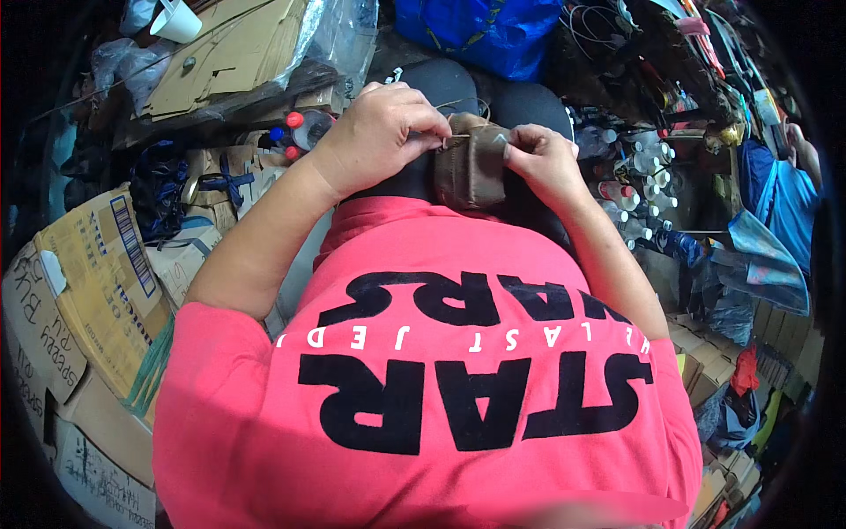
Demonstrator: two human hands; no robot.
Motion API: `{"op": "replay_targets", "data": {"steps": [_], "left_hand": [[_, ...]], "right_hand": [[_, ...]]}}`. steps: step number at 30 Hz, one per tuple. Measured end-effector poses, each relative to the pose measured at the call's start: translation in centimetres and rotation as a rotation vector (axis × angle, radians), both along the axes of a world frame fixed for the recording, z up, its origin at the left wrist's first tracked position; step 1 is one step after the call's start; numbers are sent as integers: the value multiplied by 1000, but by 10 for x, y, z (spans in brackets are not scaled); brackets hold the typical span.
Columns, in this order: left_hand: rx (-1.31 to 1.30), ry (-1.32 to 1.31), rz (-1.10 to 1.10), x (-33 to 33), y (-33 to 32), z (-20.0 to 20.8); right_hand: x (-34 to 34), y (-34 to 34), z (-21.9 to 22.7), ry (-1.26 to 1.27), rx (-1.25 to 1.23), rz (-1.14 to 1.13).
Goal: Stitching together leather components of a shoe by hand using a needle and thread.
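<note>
A brown leather-like piece (pixel 473 175) with a stitched edge rests on my lap, over dark trousers (pixel 441 84). I cannot make out its kind. My left hand (pixel 388 128) is at its left side, thumb and fingertips pinched together. A thin pale thread (pixel 459 136) runs from those fingertips to the brown piece; whether a needle is there too is too small to tell. On the other side, my right hand (pixel 546 163) grips the piece's right edge between thumb and bent fingers. Part of the piece's far end is hard to make out.
Flattened cardboard (pixel 233 57) and a white cup (pixel 176 21) lie at the far left. Cartons (pixel 101 273) stack up on the left. A blue bag (pixel 480 40) stands ahead. Several plastic bottles (pixel 648 163) crowd the right, and a person's hand (pixel 802 150) shows at the far right.
</note>
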State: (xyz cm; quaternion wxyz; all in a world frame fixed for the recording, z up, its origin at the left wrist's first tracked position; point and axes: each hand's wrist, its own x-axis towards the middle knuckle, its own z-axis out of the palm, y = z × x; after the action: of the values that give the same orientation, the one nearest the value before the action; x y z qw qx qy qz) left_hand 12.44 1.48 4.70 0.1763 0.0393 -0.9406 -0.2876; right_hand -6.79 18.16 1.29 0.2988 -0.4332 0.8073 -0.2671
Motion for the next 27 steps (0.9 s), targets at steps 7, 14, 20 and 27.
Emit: {"op": "replay_targets", "data": {"steps": [7, 14, 20, 27], "left_hand": [[-75, 59, 11, -12, -13, -6], [-106, 131, -149, -52, -24, -5], [3, -7, -216, -42, -6, -10], [86, 70, -35, -30, 13, -24]], "right_hand": [[-9, 2, -4, 248, -126, 269], [-11, 23, 11, 279, -287, 302], [-9, 21, 7, 159, -325, 292], [-5, 15, 13, 238, -279, 245]]}}
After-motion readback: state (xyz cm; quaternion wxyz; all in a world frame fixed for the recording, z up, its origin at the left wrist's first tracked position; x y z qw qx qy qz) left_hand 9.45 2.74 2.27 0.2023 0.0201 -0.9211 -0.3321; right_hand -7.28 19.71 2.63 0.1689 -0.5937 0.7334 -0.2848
